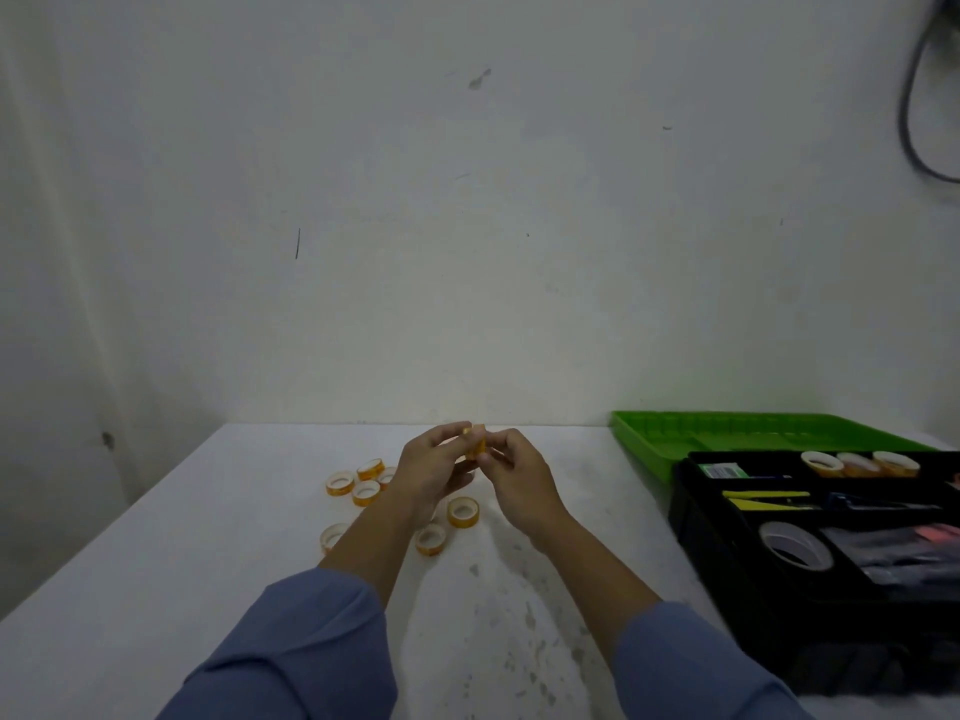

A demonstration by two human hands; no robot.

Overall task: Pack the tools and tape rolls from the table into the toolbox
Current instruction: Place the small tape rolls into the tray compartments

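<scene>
- Worktop (156,589): white, scuffed with grey flecks toward the near middle. Pale wall (467,226) behind, marked with a few smudges; a dark cable (911,96) hangs at the top right corner.
- Left of centre on the worktop: loose tape rolls (366,492), small, orange-edged with white cores, lying flat in a cluster. Two more rolls sit nearer, between the forearms.
- Hidden: the left forearm covers part of one roll at the near left of the cluster and part of another behind the wrist. Exact count uncertain.
- Left hand (434,472) and right hand (511,483): raised above the worktop, fingers curled in, both pinching one held tape roll (475,445) between them. Blue sleeves (311,652) cut off at the bottom edge.
- Right: black toolbox (727,553), open, cut by the frame edge, green lid (727,433) laid back behind it. Three packed rolls (860,463) stand in a rear compartment; a larger white roll (795,550) sits in front. Other contents blurred, hard to name.
</scene>
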